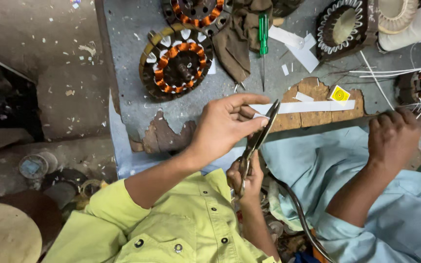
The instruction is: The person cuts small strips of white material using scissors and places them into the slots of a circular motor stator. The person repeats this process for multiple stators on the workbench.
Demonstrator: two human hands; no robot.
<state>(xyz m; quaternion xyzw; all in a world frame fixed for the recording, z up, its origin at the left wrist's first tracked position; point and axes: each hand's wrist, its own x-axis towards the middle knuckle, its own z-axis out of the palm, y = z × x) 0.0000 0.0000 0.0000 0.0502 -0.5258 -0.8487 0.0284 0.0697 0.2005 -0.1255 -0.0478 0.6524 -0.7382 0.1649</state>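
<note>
A worn grey worktable (pixel 137 97) is seen from above, its top layer chipped away at the near edge so that brown board shows through; beyond it on the left lies a dusty concrete floor (pixel 69 73) littered with paper scraps. On the table are set a wound motor stator (pixel 176 61) with orange copper coils, a second one (pixel 197 12) at the top edge, a dark empty stator core (pixel 343 27), a green-handled screwdriver (pixel 263 36), a brown rag (pixel 237 39) and white paper offcuts. A small yellow square sticker (pixel 339 94) (with a ring pattern on it) is stuck at the right end of a long white paper strip (pixel 308 106) lying along the table edge. The near end of this strip is pinched by the left hand (pixel 225 124), fingers closed together on it. A pair of scissors (pixel 257 141) is gripped at the handles by the right hand (pixel 245 178), the blades nearly closed at the strip. A co-worker's hand (pixel 393 139), in a light blue sleeve, rests at the table edge on the right.
</note>
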